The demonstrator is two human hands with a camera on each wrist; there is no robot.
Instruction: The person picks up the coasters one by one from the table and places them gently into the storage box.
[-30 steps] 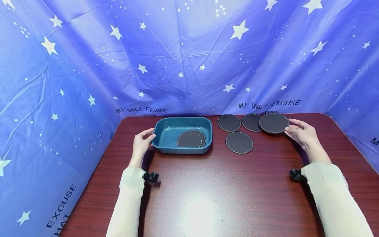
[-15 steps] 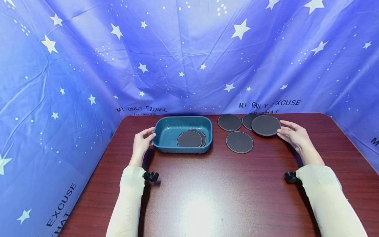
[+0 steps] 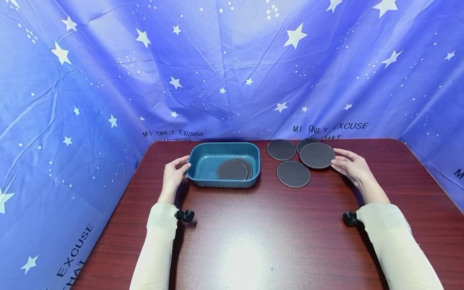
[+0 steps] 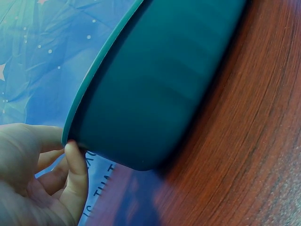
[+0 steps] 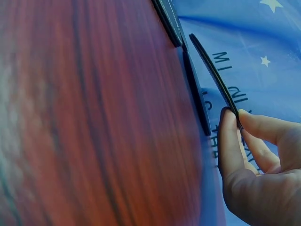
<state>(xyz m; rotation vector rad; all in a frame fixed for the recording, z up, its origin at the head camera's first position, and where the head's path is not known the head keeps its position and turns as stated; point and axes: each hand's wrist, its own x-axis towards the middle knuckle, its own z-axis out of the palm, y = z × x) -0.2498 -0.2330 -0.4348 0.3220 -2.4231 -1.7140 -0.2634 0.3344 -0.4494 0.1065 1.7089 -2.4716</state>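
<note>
My left hand [image 3: 175, 177] pinches the left rim of a teal rectangular basin [image 3: 203, 184]; the left wrist view shows thumb and fingers on its lip [image 4: 70, 127]. Inside the basin, two round black coasters [image 3: 232, 170] lie overlapped at the right. Between thumb and fingers, my right hand [image 3: 353, 167] holds another round black coaster [image 3: 317, 155] by its right edge. In the right wrist view this held coaster [image 5: 214, 73] is raised clear of the table, tilted. It partly covers a coaster [image 3: 304, 144] lying behind it.
Two more black coasters lie on the table, one near the back edge [image 3: 281, 150] and one in front [image 3: 293, 174], both right of the basin. The dark red wooden table [image 3: 268, 225] ends at a blue star-patterned curtain [image 3: 224, 72].
My right hand has carried the held coaster leftward and slightly toward me, over the coasters on the table. The left hand and the basin stay in place.
</note>
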